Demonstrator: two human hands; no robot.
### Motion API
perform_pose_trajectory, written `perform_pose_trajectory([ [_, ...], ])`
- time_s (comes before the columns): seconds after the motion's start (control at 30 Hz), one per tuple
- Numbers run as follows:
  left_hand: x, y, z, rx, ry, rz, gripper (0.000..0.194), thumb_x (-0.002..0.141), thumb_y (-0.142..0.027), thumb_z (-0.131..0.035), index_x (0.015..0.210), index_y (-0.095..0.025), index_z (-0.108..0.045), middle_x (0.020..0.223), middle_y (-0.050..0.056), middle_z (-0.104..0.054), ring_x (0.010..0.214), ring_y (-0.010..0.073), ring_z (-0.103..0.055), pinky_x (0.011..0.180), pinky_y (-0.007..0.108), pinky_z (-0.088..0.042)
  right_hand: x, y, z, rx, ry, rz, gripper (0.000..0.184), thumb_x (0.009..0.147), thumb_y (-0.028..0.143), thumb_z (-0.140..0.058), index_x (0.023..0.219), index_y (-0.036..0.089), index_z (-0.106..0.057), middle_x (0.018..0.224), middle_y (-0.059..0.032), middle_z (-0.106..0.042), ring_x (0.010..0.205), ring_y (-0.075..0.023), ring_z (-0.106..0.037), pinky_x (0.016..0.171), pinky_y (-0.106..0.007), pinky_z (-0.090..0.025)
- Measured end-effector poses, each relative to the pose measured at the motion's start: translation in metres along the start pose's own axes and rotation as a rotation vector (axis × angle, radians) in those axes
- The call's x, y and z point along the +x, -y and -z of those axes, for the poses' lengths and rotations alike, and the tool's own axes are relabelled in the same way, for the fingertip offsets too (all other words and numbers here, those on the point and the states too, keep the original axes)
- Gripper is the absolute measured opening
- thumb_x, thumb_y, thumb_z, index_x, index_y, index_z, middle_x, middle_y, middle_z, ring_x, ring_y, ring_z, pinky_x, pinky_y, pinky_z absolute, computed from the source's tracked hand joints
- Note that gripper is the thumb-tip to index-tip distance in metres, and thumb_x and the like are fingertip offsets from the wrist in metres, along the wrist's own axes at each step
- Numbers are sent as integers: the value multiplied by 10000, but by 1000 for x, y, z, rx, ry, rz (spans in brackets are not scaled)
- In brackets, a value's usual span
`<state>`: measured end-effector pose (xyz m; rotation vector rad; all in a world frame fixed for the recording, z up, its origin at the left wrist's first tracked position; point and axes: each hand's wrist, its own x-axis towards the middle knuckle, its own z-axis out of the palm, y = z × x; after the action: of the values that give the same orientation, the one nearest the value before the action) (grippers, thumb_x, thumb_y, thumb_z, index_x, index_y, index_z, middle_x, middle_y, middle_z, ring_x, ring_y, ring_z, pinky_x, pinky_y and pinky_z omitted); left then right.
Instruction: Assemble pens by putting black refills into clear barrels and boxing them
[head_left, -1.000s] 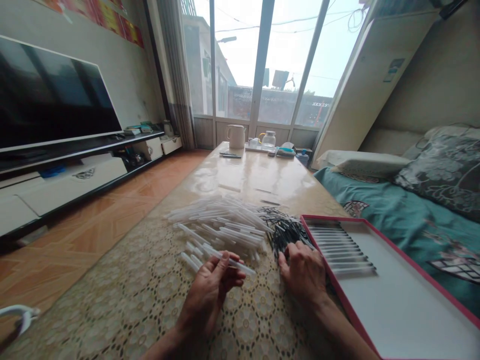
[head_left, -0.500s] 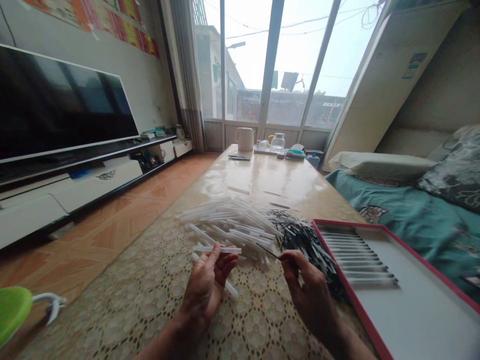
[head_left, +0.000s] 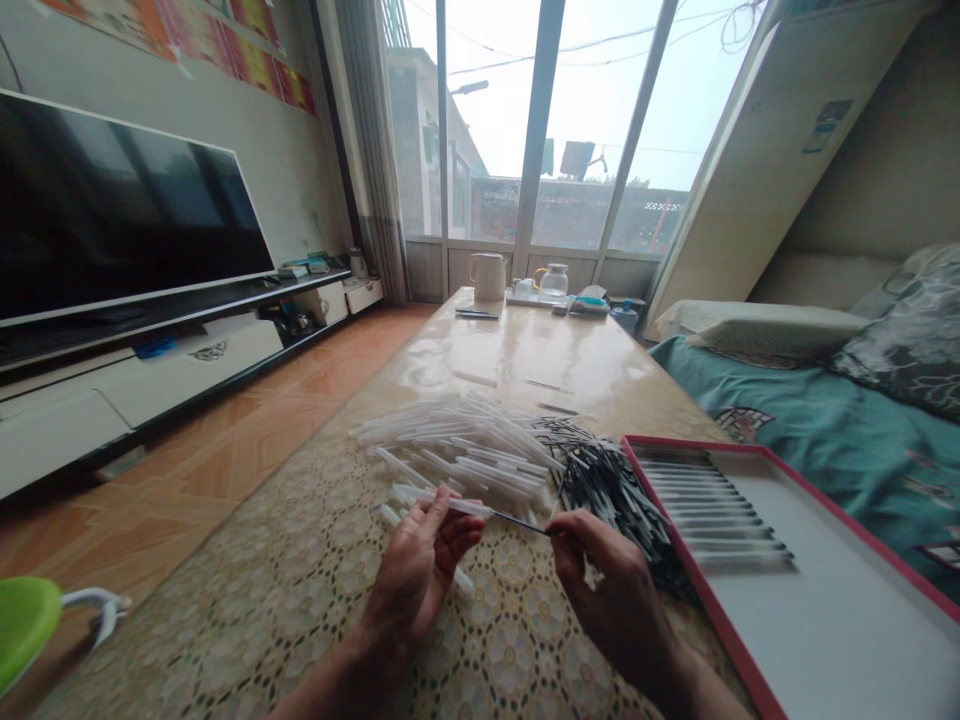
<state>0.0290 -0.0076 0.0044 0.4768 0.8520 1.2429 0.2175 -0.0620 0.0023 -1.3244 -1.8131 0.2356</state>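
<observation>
Between thumb and fingers, my left hand (head_left: 424, 550) holds a translucent white pen barrel (head_left: 471, 507), lying nearly level. My right hand (head_left: 604, 570) pinches the right end of a thin black pen refill (head_left: 521, 522). The refill's other end meets the barrel's open right end; how far inside it reaches I cannot tell. Behind my left hand lies a pile of similar white barrels (head_left: 465, 440). A heap of black refills (head_left: 607, 485) lies beyond my right hand. To the right, a red-rimmed shallow box (head_left: 694, 570) holds a row of filled barrels (head_left: 705, 510).
The table (head_left: 225, 590) wears a flower-patterned cover. A beige kettle (head_left: 489, 277), a glass jug (head_left: 555, 282) and a tissue pack (head_left: 590, 303) stand at its far end. A green stool (head_left: 26, 625) is at the lower left, a teal-covered sofa (head_left: 795, 410) at the right.
My right hand has moved slightly left, bringing the refill's tip from apart to the barrel's open end. The barrel has tilted a little and shifted right.
</observation>
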Motion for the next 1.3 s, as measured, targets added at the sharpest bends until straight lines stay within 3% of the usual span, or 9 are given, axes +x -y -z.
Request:
perform_pose_trajectory([
  [0.23, -4, 1, -2, 34, -2, -15, 52, 833, -99, -551, 806, -123, -588, 716, 56, -698, 575, 121, -667, 548, 199, -553, 0, 5, -1, 192, 13, -46, 119, 882, 214, -472, 889, 204, -590, 736, 0, -593, 613, -111, -518, 567, -211, -405],
  [0.43, -13, 14, -5, 39, 156, 185, 26, 799, -112, -616, 810, -90, -625, 632, 58, -676, 582, 131, -665, 566, 207, -558, -2, 14, -1, 340, 76, -100, 152, 919, 299, -404, 891, 198, -514, 745, 7, -533, 664, -115, -526, 629, -221, -425],
  [0.53, -14, 16, -6, -53, 115, 220, 62, 817, -59, -570, 823, -84, -626, 687, 68, -688, 619, 129, -679, 595, 198, -567, 0, 11, 2, 432, 81, -141, 278, 947, 376, -306, 955, 190, -512, 739, -4, -556, 643, -123, -544, 593, -224, -431],
  [0.6, -13, 14, -6, -137, 29, 211, 125, 841, -30, -512, 824, -91, -619, 699, 56, -687, 616, 119, -682, 586, 187, -570, 4, 2, 7, 333, -12, -217, 320, 951, 388, -276, 900, 187, -520, 658, 6, -544, 561, -122, -519, 526, -221, -403],
  [0.7, -12, 8, -9, -215, -33, 205, 194, 871, -26, -443, 803, -94, -612, 686, 53, -686, 588, 114, -680, 558, 183, -573, 9, -16, 21, -112, -114, -329, 226, 898, 343, -417, 763, 199, -529, 619, 8, -543, 540, -131, -505, 519, -239, -359],
  [0.8, -10, 5, -10, -234, -38, 199, 212, 876, -34, -435, 784, -92, -617, 687, 61, -690, 589, 121, -682, 567, 190, -578, 8, -34, 37, -524, -26, -347, 91, 819, 221, -491, 771, 210, -568, 763, -25, -616, 684, -175, -574, 577, -262, -355],
  [0.9, -10, 5, -8, -221, -13, 174, 196, 862, -30, -456, 786, -91, -625, 700, 66, -693, 596, 128, -684, 575, 198, -583, 3, -45, 47, -771, 118, -323, 76, 750, 164, -531, 745, 212, -589, 786, -43, -634, 781, -214, -589, 637, -285, -359],
  [1.1, -9, 9, 0, -185, 34, 153, 146, 842, -38, -497, 821, -101, -627, 718, 60, -691, 628, 131, -687, 603, 201, -584, 0, -45, 47, -846, 235, -275, 46, 720, 186, -564, 719, 206, -605, 766, -46, -636, 792, -219, -584, 694, -305, -352],
  [1.3, -11, 7, -4, -119, 23, 143, 118, 831, -37, -516, 841, -112, -607, 702, 67, -691, 619, 143, -689, 604, 213, -578, -1, -49, 39, -806, 220, -244, 44, 734, 190, -548, 720, 196, -590, 761, -54, -625, 784, -229, -578, 697, -321, -366],
])
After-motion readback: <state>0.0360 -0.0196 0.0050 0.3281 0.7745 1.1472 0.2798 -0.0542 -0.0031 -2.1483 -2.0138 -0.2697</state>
